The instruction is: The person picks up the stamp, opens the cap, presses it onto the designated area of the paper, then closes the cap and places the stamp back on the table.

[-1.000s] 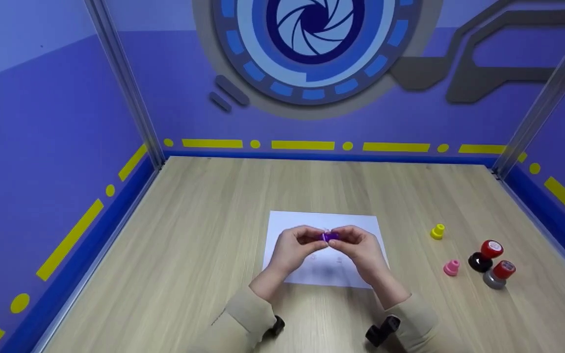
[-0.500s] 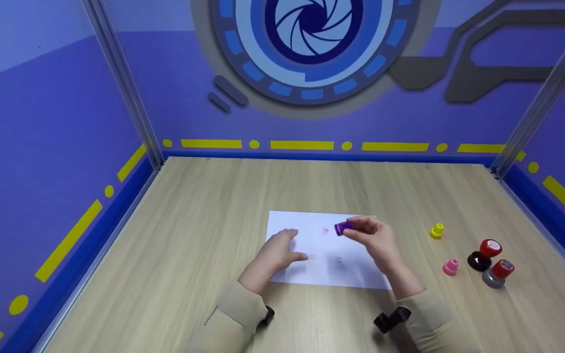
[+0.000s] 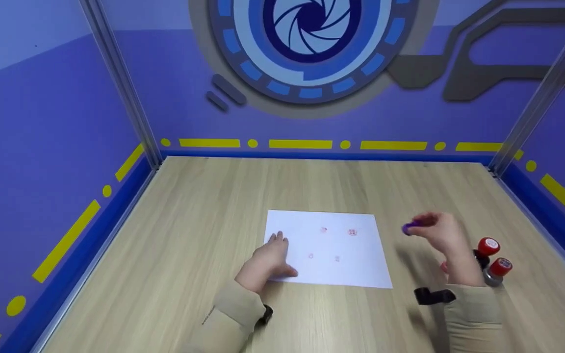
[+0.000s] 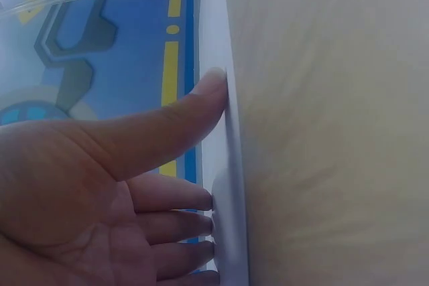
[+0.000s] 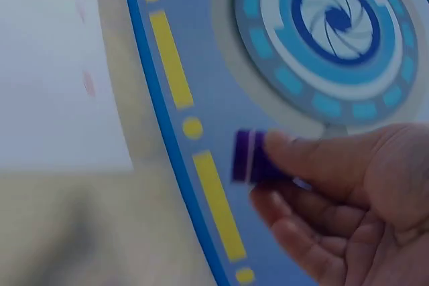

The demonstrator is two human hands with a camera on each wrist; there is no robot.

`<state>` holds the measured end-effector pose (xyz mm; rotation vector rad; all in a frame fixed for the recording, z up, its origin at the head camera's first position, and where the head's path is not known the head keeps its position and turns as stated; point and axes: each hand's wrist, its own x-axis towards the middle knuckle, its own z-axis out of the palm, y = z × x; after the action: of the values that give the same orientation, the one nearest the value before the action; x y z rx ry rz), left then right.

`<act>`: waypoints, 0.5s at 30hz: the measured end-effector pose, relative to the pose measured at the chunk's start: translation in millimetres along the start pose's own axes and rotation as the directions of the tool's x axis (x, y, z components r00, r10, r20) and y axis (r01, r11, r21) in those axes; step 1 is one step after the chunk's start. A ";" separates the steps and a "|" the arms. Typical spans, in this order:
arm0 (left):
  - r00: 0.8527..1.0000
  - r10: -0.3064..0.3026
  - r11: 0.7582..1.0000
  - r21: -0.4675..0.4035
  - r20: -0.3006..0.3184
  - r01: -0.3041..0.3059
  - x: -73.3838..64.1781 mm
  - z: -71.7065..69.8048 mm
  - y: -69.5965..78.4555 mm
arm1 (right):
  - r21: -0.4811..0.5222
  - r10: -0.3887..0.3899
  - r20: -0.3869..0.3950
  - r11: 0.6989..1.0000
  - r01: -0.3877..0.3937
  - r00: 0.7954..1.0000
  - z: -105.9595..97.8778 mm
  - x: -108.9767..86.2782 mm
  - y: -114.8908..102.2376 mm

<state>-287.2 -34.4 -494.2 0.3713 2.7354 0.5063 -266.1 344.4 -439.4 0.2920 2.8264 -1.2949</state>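
My right hand (image 3: 442,238) pinches a small purple stamp (image 5: 251,157) between thumb and fingers, over the table to the right of the paper. A pale line rings the stamp in the right wrist view. My left hand (image 3: 269,259) rests on the left side of the white paper (image 3: 331,272), its fingers spread; the left wrist view shows the thumb and fingertips at the sheet. Several small reddish stamp marks (image 3: 352,232) are on the paper. A pink stamp (image 3: 444,267) peeks out from behind my right forearm, mostly hidden. The yellow stamp is covered by my right hand.
Two red-topped stamps stand at the right, one with a black base (image 3: 489,246) and one with a grey base (image 3: 494,279). Blue-purple panels (image 3: 66,147) with metal corner posts (image 3: 120,83) border the wooden table (image 3: 204,206) at the back and sides.
My hands have parted. The right one has carried the purple stamp rightward off the paper, baring another red mark. The left has moved to the paper's left side and settled there.
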 end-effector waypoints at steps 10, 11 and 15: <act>1.000 -0.019 1.000 0.005 0.009 0.019 -1.5 -1.1 1.9 | -0.254 0.233 -0.136 0.931 -0.261 0.963 -34.5 2.1 40.0; 1.000 -0.019 1.000 0.003 0.009 0.019 -1.7 -1.1 2.1 | -0.272 0.242 -0.146 0.922 -0.275 0.959 -33.5 2.8 41.0; 1.000 -0.019 1.000 -0.006 0.013 0.019 -1.6 -1.2 2.1 | -0.302 0.260 -0.142 0.907 -0.291 0.955 -26.0 4.6 42.9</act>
<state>-285.8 -33.4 -491.8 0.3461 2.7215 0.5048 -261.5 392.2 -454.9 0.7297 2.8747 -0.7719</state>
